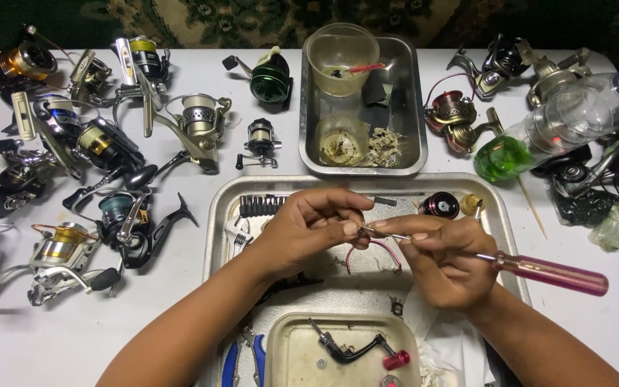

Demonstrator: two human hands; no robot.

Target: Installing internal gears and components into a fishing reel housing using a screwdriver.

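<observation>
View from above a white table (180, 315), person's two bare forearms reaching in from the bottom edge. Hands meet over a large metal tray (216, 215) at centre.

Right hand (442, 261): fingers closed round a screwdriver (539, 271) w/ a clear pink handle. Handle sticks out to the right past the wrist; thin metal shaft runs left betw. thumb and forefinger, tip reaching the left hand's fingertips.

Left hand (306, 226): thumb and fingertips pinched together around a very small part (361, 229), too tiny to identify. Screwdriver tip touches it or sits right at it; can't tell which. Both hands hover above the tray, fingertips nearly touching each other.

Just under the hands, in the tray: a thin reddish wire bail (374, 252). Also in the tray: a dark round spool (439, 205) and small brass-coloured piece (471, 204) near the top right, a black comb-like strip (261, 205) top left, a wrench (238, 233) beside the left wrist.

Nearer the person: a small shallow tray (288, 358) holding a black reel handle w/ red knob (356, 349). Blue-handled pliers (245, 358) to its left.

Behind the big tray: a deep steel pan (410, 107) w/ a clear plastic cup (342, 57) and debris inside.

Left side of table: many fishing reels (102, 143). Right side: more reels (460, 115) and a clear plastic bottle w/ green liquid (539, 136) lying on its side.
</observation>
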